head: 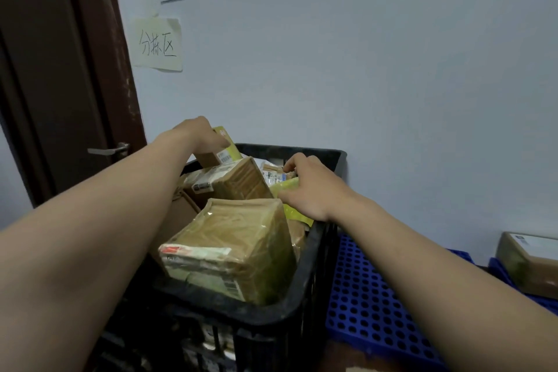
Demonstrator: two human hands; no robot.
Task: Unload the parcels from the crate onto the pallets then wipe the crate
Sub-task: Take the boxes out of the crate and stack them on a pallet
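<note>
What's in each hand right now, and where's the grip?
Left hand: top of an upright yellow-green box. Right hand: a small parcel, by its edge.

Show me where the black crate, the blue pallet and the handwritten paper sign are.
black crate (305,275), head view: on its right rim.
blue pallet (371,305), head view: on its bare perforated top.
handwritten paper sign (157,45), head view: on the middle of the sheet.

Both arms reach forward; left hand seemingly clasped, right hand fingers curled down.
</note>
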